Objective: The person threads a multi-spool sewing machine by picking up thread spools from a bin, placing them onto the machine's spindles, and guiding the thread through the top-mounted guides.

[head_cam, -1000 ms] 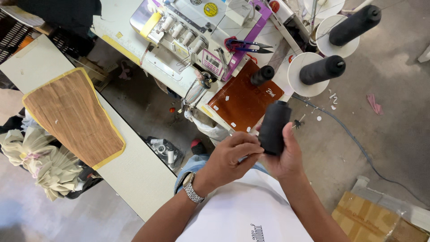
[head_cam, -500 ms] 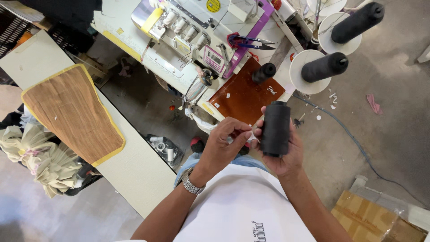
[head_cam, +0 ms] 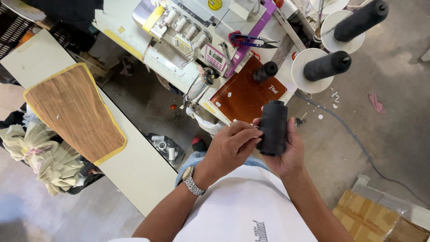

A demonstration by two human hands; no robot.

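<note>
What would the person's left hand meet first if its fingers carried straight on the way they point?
The left hand points its fingers right, at the black thread spool held in the right hand. That spool comes first; they look almost touching, though depth is unclear.

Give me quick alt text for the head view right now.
The right hand holds a black thread cone upright while the left hand pinches at its side. Beyond stand a sewing machine and two more black cones on white discs.
</note>
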